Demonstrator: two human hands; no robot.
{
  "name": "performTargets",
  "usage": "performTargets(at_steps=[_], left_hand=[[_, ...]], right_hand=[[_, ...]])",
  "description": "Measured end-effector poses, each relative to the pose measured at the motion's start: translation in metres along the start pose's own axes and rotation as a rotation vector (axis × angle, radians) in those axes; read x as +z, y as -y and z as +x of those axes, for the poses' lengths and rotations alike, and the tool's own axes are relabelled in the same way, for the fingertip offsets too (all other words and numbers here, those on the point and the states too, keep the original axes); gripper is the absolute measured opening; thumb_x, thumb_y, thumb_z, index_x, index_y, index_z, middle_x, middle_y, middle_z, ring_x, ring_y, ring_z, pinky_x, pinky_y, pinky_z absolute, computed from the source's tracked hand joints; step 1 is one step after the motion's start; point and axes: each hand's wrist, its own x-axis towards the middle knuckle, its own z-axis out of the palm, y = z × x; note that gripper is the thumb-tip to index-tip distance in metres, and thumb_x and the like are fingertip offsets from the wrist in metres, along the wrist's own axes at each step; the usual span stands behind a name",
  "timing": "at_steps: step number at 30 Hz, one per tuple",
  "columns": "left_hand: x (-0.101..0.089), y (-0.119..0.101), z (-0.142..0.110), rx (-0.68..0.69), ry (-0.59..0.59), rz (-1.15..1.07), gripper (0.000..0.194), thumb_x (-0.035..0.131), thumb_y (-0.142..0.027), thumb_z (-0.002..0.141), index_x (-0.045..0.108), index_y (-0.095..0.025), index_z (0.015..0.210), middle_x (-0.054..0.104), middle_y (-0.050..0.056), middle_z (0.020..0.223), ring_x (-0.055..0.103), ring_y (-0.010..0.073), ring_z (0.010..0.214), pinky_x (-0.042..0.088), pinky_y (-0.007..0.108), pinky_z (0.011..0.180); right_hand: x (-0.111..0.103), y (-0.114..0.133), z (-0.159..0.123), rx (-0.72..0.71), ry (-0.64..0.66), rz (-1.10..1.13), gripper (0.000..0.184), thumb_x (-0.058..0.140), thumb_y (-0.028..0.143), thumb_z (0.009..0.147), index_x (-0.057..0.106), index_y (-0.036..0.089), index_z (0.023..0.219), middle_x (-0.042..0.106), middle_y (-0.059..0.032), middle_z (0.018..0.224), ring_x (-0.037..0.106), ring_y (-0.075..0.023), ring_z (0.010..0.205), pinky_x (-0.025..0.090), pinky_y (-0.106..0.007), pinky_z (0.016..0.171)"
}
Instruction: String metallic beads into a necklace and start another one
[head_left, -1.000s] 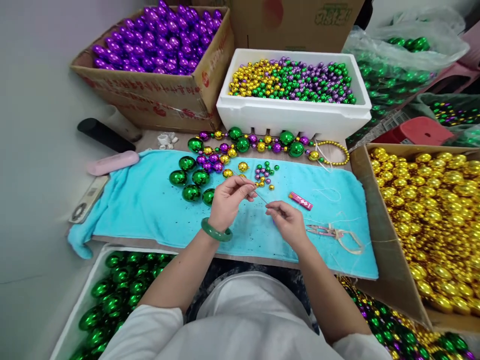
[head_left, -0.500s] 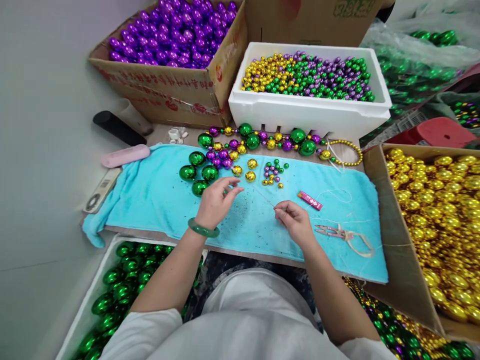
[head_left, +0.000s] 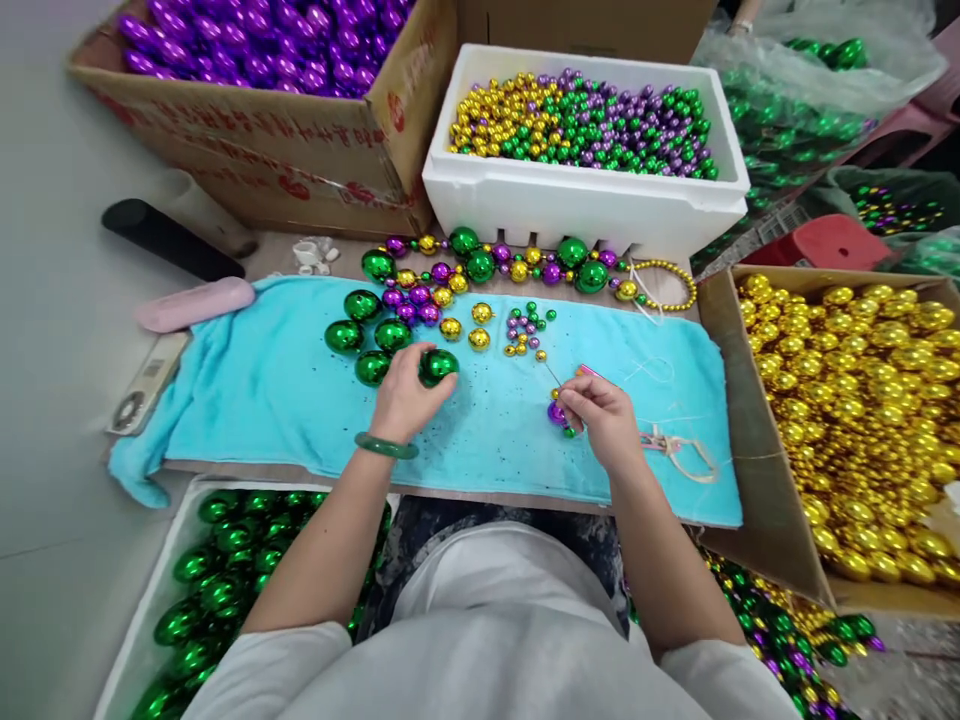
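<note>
Green baubles cluster on the blue towel at left; the left hand rests among them, fingers closed on one large green bauble. Rightward, the right hand pinches a thin needle, which points up and left toward loose small beads; a purple bead sits at its fingertips. Snips lie just beyond, and a box of gold baubles stands farthest right.

Green baubles: glossy, mirror-like metallic finish. Towel: matt turquoise terry cloth. Bead box: white foam, grainy. Side cartons: brown cardboard. Bangle: smooth, polished green.
</note>
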Motion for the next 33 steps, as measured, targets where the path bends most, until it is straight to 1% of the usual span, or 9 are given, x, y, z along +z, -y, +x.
performTargets(at_steps=[2,4,5,7,11,17,22,27,33], left_hand=[[-0.002,-0.004,0.004,-0.180,0.075,-0.548,0.041,0.065,-0.039,0.072,0.058,-0.019,0.107,0.065,0.008,0.104,0.066,0.0225,0.083,0.054,0.033,0.069],[-0.006,-0.009,0.008,-0.348,0.173,-1.027,0.031,0.061,-0.040,0.076,0.058,-0.017,0.097,0.067,0.006,0.086,0.066,0.0186,0.071,0.053,0.028,0.059],[-0.008,-0.012,0.009,-0.400,0.203,-1.193,0.028,0.059,-0.039,0.077,0.059,-0.016,0.093,0.068,0.005,0.080,0.066,0.0178,0.067,0.052,0.026,0.057],[-0.011,-0.017,0.012,-0.451,0.212,-1.382,0.024,0.057,-0.035,0.080,0.060,-0.014,0.089,0.068,0.006,0.074,0.066,0.0170,0.064,0.052,0.024,0.054],[-0.011,-0.022,0.013,-0.473,0.182,-1.487,0.023,0.054,-0.033,0.084,0.061,-0.012,0.088,0.069,0.008,0.073,0.067,0.0175,0.062,0.053,0.024,0.052],[-0.009,-0.023,0.012,-0.458,0.159,-1.515,0.023,0.052,-0.032,0.087,0.062,-0.011,0.087,0.068,0.008,0.070,0.067,0.0182,0.064,0.054,0.024,0.052],[-0.012,-0.030,0.011,-0.561,0.188,-1.551,0.032,0.047,-0.036,0.093,0.061,-0.008,0.095,0.068,0.013,0.078,0.065,0.0150,0.064,0.054,0.021,0.052],[-0.013,-0.035,0.012,-0.657,0.210,-1.587,0.042,0.042,-0.041,0.096,0.060,-0.003,0.100,0.067,0.014,0.076,0.064,0.0130,0.062,0.054,0.018,0.051],[-0.008,-0.034,0.012,-0.660,0.199,-1.581,0.042,0.043,-0.042,0.095,0.061,-0.005,0.099,0.066,0.013,0.074,0.064,0.0135,0.061,0.055,0.019,0.050]], right_hand=[[0.003,-0.002,-0.008,-0.014,0.035,-0.043,0.021,0.073,0.036,0.068,0.068,0.017,0.075,0.059,0.0008,0.055,0.044,-0.0088,0.043,0.031,-0.022,0.039],[0.006,-0.005,-0.014,-0.040,0.050,-0.082,0.018,0.071,0.034,0.069,0.070,0.017,0.076,0.058,0.0011,0.054,0.045,-0.0093,0.045,0.032,-0.022,0.041],[0.006,-0.007,-0.017,-0.056,0.050,-0.102,0.016,0.070,0.032,0.069,0.070,0.017,0.074,0.057,0.0013,0.053,0.045,-0.0094,0.046,0.032,-0.023,0.043],[0.007,-0.010,-0.021,-0.082,0.040,-0.135,0.013,0.069,0.030,0.069,0.069,0.017,0.070,0.056,0.0013,0.053,0.046,-0.0099,0.048,0.033,-0.023,0.045],[0.007,-0.013,-0.024,-0.086,0.040,-0.160,0.012,0.068,0.030,0.068,0.069,0.017,0.067,0.055,0.0018,0.051,0.045,-0.0098,0.046,0.034,-0.024,0.046],[0.008,-0.013,-0.024,-0.095,0.030,-0.173,0.012,0.068,0.030,0.068,0.069,0.018,0.067,0.056,0.0018,0.051,0.045,-0.0100,0.047,0.034,-0.024,0.047],[0.008,-0.013,-0.023,-0.092,0.024,-0.166,0.014,0.068,0.031,0.069,0.070,0.017,0.067,0.056,0.0017,0.051,0.044,-0.0098,0.048,0.034,-0.024,0.047],[0.010,-0.012,-0.023,-0.098,0.016,-0.168,0.014,0.069,0.032,0.068,0.070,0.017,0.068,0.056,0.0012,0.053,0.045,-0.0101,0.048,0.034,-0.024,0.048],[0.013,-0.007,-0.022,-0.095,-0.001,-0.169,0.015,0.068,0.033,0.067,0.069,0.017,0.068,0.057,0.0011,0.052,0.046,-0.0105,0.048,0.036,-0.024,0.048]])
